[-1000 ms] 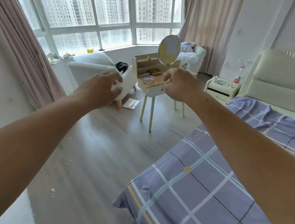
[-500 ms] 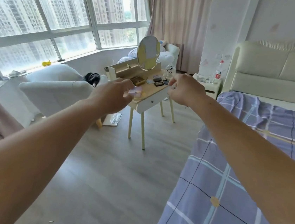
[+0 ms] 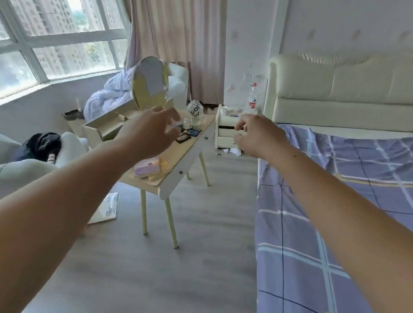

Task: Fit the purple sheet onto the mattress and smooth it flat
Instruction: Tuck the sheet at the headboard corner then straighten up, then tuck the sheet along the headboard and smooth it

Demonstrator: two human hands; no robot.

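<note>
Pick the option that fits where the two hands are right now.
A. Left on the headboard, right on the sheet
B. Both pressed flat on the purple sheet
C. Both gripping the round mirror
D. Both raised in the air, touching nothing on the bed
D: the left hand and the right hand are held out over the floor beside the bed, while the purple sheet lies on the mattress untouched by either.
</note>
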